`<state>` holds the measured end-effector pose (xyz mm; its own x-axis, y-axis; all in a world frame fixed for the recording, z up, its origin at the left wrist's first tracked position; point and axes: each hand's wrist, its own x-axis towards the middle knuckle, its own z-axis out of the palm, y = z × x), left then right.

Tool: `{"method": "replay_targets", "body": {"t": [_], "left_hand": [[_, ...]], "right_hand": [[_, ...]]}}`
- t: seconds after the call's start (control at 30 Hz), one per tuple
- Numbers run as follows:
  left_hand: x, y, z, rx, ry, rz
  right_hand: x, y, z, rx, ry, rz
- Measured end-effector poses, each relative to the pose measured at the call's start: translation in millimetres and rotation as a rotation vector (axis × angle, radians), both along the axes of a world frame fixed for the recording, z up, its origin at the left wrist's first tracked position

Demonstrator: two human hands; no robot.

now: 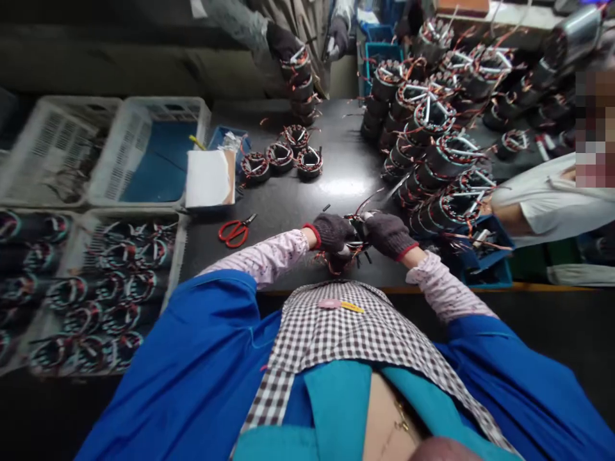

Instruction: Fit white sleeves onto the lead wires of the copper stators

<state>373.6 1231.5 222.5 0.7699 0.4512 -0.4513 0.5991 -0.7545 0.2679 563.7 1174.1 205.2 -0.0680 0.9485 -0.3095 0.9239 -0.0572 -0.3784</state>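
Observation:
My left hand (pixel 332 232), in a dark knit glove with a red cuff, is closed on the left side of a wire-wound motor stator (pixel 339 261) near the table's front edge. On its right side my right hand (pixel 390 233), gloved the same way, is closed with curled fingers at the stator's top. Copper-coloured leads and short black sleeves stick out around it; the gloves hide much of its body. Red-handled snips (pixel 235 232) lie to the left of my hands. Beyond them, a small group of stators (pixel 280 155) stands on the dark table (pixel 343 186).
Tall stacks of stators (pixel 432 160) rise close to my right hand, beside a blue bin (pixel 494 272). White crates (pixel 180 250) with stators line the left. Across the table, a co-worker's gloved hand (pixel 283 43) touches another stack (pixel 302 86). Another person's arm (pixel 512 221) reaches in from the right.

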Motion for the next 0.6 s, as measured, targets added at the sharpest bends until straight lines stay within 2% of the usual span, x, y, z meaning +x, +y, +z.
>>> {"method": "replay_targets", "body": {"t": [0.1, 0.2, 0.27, 0.33, 0.43, 0.6], "left_hand": [[-3.3, -11.2, -6.7, 0.001, -0.136, 0.038], [-15.7, -23.7, -19.6, -0.012, -0.269, 0.079], [-22.0, -27.5, -27.4, -0.037, -0.338, 0.119], [-23.7, -27.6, -31.6, -0.054, -0.392, 0.158], [-17.8, -23.3, -29.8, -0.027, -0.396, 0.184], [1.6, -13.5, -16.8, -0.008, -0.301, 0.095]], "right_hand": [[1.3, -15.6, -4.4, 0.077, -0.015, -0.031], [-11.2, -26.8, -14.5, 0.184, 0.030, -0.141], [-20.9, -28.8, -21.6, 0.189, 0.063, -0.184], [-25.5, -28.5, -26.0, 0.158, 0.091, -0.167], [-19.1, -27.3, -24.2, 0.143, 0.062, -0.112], [-9.2, -12.5, -10.0, 0.253, -0.103, -0.183]]}}
